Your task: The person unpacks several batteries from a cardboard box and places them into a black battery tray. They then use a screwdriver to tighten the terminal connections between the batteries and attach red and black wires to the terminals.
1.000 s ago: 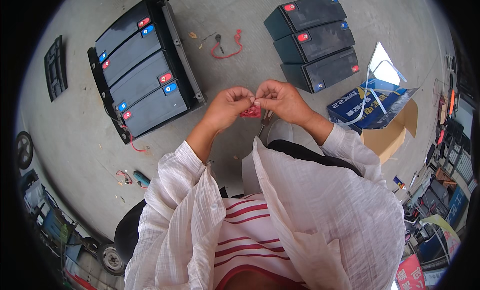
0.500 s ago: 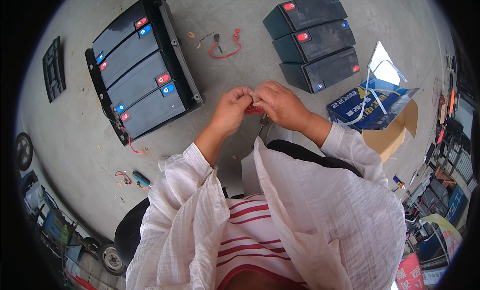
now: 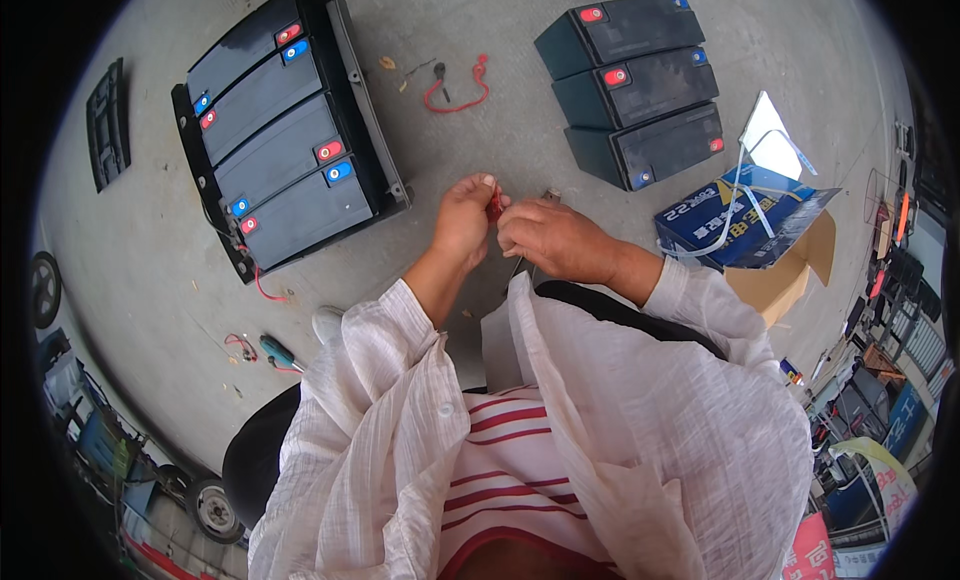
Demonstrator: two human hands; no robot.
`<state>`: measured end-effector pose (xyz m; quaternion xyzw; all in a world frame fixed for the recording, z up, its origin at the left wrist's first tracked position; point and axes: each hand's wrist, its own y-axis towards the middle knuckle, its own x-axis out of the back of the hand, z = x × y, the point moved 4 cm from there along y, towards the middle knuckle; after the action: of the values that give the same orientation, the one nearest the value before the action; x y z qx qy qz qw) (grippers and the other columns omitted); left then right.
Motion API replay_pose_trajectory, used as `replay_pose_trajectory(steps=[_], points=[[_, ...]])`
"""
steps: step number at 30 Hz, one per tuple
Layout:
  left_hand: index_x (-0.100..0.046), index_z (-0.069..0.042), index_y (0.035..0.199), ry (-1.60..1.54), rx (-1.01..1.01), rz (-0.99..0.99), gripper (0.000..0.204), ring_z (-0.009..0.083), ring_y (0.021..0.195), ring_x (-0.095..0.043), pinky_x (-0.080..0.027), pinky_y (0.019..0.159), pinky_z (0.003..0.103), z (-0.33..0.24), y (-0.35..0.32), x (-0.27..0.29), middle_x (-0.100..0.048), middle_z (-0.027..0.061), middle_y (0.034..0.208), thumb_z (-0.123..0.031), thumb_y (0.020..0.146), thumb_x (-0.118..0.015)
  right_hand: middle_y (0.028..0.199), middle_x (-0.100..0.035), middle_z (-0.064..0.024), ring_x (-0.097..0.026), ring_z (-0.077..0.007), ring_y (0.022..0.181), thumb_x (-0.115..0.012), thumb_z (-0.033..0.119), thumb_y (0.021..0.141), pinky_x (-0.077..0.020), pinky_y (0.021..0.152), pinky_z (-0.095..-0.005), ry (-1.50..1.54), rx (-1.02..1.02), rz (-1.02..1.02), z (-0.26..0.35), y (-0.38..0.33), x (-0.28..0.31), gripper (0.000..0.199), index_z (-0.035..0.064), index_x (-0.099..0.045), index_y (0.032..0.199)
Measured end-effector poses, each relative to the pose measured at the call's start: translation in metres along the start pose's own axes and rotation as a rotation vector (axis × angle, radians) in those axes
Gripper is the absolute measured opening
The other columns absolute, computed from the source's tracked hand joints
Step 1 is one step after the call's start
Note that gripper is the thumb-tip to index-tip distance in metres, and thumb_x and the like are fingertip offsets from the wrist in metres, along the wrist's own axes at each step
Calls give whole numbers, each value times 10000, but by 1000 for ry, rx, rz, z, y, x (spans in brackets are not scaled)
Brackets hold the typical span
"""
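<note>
My left hand [image 3: 464, 222] pinches a small red piece [image 3: 495, 204], crinkled and partly covered by the thumb; its kind does not show clearly. Right beside it, my right hand [image 3: 562, 242] has its fingers curled and pressed together. Whatever these fingers hold, if anything, is hidden. A slim metal tool [image 3: 519, 266] shows in part below the right hand, on the floor side. To the left lies a black tray [image 3: 392, 194] with several dark batteries [image 3: 290, 158] in it, bearing red and blue terminals. Three more batteries [image 3: 640, 90] stand in a row at the far right.
On the concrete floor [image 3: 440, 145] lies a red cable [image 3: 462, 107]. A teal-handled screwdriver [image 3: 277, 352] and a short red wire [image 3: 240, 342] are at lower left. An opened blue carton [image 3: 740, 215] with white straps sits at right. Cluttered goods [image 3: 880, 400] line the right edge.
My hands have shifted slightly apart, the right one lower and turned. The red piece now stands more upright in my left fingers. The whole view has moved a little.
</note>
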<state>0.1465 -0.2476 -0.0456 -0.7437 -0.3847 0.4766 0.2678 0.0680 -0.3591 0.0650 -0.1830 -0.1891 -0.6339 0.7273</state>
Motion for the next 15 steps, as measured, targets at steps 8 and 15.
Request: replay_pose_trajectory(steps=[8,15], points=[[-615,-47,965,-14,80,-55,133,150,733,-624,-578,700,294,7,-7,1,-627,42,835,-142,1052,-581,972,-613,-95,-625,-327,946,-712,99,861,-512,857,-421,55,63,115,11,-3,-12,149,65,-578,916],[-611,-39,980,-15,66,-70,141,163,766,-635,-593,712,311,13,-2,8,-632,52,867,-153,1056,-578,973,-617,-93,-629,-316,949,-706,106,884,-516,840,-415,108,76,141,11,-9,-20,132,65,-588,928]])
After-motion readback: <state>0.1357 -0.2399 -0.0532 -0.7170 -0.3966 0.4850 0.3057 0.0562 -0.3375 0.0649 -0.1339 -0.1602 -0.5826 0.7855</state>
